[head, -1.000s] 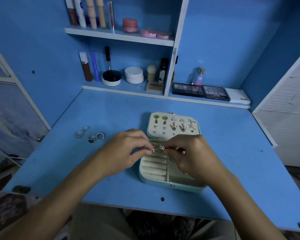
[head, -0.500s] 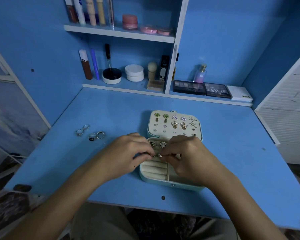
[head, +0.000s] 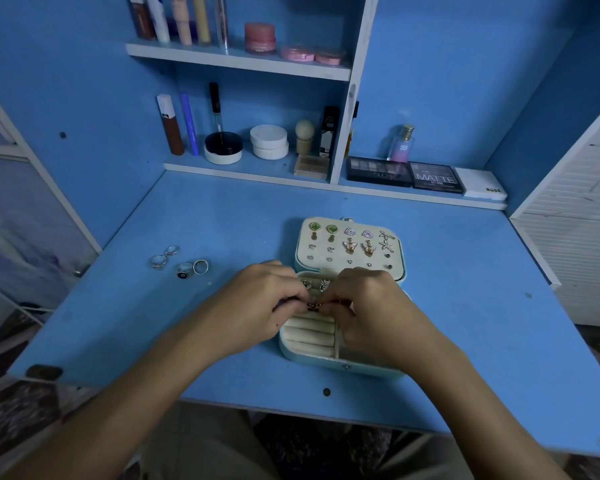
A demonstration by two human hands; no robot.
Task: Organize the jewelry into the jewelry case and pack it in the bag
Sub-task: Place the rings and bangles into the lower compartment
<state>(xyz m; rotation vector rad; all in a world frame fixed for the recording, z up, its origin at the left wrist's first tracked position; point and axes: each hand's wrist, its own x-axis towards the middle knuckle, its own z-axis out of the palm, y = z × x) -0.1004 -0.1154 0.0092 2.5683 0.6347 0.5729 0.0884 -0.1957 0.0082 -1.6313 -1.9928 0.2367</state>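
A pale blue jewelry case [head: 343, 365] lies open on the blue desk [head: 465, 323]. Its raised lid [head: 395, 268] carries several earrings. Cream ring rolls [head: 309, 336] fill the left part of its base, and two rings [head: 315, 284] sit in the far rolls. My left hand [head: 257, 313] and my right hand [head: 371, 313] meet over the rolls, and both pinch one small ring [head: 314, 305] between their fingertips. Several loose rings [head: 181, 263] lie on the desk at the left. No bag is in view.
Shelves at the back hold cosmetic tubes [head: 174, 19], jars [head: 269, 142], a perfume bottle [head: 400, 143] and eyeshadow palettes [head: 406, 173]. A white louvred panel [head: 575, 230] stands at the right. The desk's front edge [head: 291, 410] runs close to my forearms.
Both hands have dropped with the ring from the far rolls toward the middle rolls. The case and the loose rings have not moved.
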